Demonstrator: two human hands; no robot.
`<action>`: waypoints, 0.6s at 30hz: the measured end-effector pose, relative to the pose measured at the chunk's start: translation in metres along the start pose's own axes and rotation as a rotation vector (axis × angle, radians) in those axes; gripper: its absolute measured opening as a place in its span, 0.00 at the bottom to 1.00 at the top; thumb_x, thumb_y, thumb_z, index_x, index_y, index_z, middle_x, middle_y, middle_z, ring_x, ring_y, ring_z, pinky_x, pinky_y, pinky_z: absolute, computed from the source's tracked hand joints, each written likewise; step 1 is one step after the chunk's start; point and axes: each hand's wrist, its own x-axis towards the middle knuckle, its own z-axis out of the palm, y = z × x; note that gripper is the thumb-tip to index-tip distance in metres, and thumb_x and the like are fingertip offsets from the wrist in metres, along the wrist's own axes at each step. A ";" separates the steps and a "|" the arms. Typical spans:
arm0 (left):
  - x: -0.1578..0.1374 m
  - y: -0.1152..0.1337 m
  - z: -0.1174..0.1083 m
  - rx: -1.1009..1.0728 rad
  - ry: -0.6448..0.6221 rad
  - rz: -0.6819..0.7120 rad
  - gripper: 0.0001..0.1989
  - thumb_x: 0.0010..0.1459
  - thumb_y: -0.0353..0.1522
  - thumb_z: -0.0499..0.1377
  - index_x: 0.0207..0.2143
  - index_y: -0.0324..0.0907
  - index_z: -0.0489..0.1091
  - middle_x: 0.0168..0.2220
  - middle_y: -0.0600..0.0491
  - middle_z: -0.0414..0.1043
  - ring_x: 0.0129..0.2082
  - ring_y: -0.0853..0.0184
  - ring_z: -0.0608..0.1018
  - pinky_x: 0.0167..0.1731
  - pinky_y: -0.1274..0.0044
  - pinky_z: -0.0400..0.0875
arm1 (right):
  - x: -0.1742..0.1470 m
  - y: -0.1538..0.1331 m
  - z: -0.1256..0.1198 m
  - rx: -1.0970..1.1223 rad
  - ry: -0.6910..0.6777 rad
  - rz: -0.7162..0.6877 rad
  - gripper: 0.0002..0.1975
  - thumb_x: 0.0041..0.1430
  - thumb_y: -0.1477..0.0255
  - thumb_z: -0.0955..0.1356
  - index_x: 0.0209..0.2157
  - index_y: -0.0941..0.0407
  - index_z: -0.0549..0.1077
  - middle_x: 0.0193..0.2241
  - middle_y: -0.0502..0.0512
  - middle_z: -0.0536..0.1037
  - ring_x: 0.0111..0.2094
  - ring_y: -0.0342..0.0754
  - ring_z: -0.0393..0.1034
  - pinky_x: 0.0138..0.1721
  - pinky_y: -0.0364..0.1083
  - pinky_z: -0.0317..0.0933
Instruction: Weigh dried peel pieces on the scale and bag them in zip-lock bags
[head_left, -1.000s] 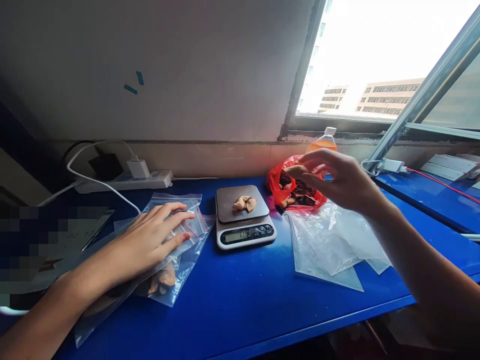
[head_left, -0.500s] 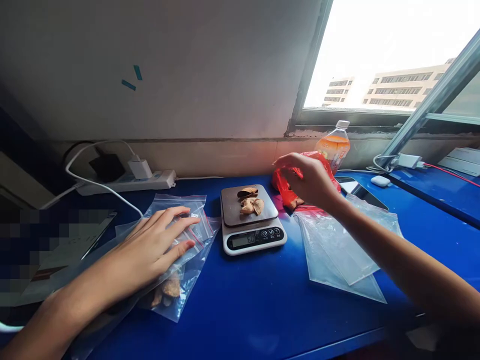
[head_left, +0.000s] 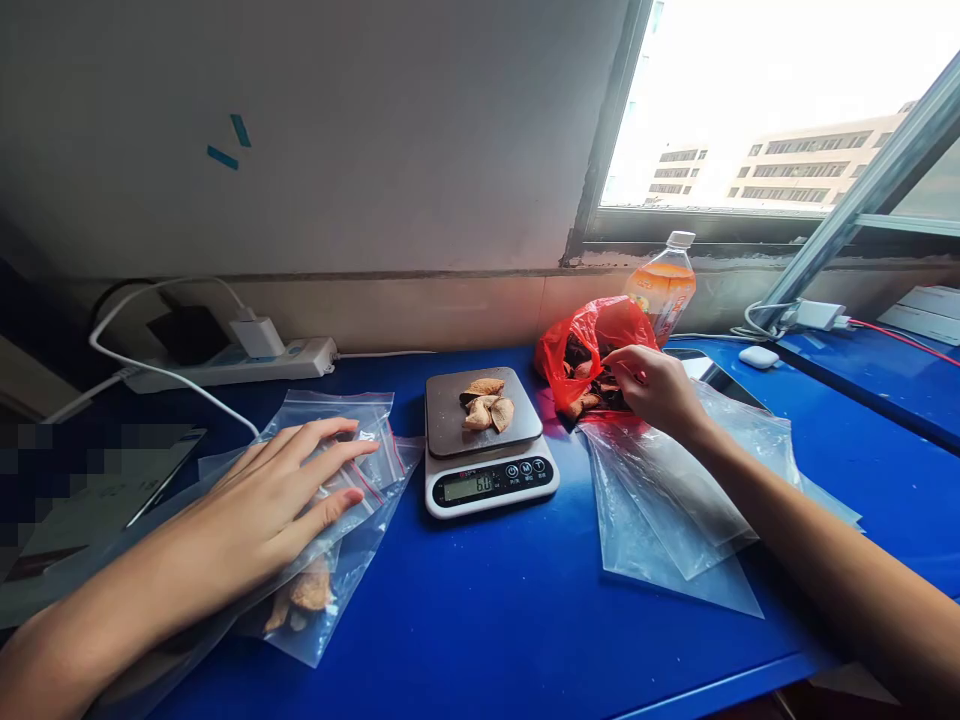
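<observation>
My left hand [head_left: 292, 490] lies spread and flat over clear zip bags [head_left: 375, 540]. Brownish dried pieces [head_left: 304, 590] show inside one of them, below the hand. A small kitchen scale [head_left: 491, 485] stands between my hands, its display seeming to read 6.0. On its metal plate rest several curled, tan dried pieces [head_left: 487, 408]. My right hand [head_left: 660, 390] is at the mouth of a red plastic bag [head_left: 559, 345] full of dark dried pieces [head_left: 589, 395]. Its fingers are curled together; what they pinch, if anything, is hidden.
Flat clear zip bags [head_left: 667, 520] lie under my right forearm. A bottle of orange drink [head_left: 667, 285] stands behind the red bag. A phone [head_left: 720, 380] and a white earbud case [head_left: 759, 358] lie right of it. A power strip [head_left: 300, 362] with cables runs along the wall.
My right hand has come down from above the red bag to its opening, with the fingers drawn in. My left hand stays on the zip bags. The view has shifted slightly.
</observation>
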 end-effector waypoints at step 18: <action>-0.003 0.006 -0.003 0.035 -0.021 0.032 0.25 0.67 0.49 0.45 0.62 0.55 0.63 0.64 0.50 0.59 0.61 0.52 0.64 0.59 0.58 0.59 | -0.002 -0.004 0.006 -0.009 -0.132 -0.056 0.10 0.57 0.74 0.62 0.31 0.55 0.75 0.31 0.56 0.80 0.32 0.49 0.72 0.35 0.46 0.63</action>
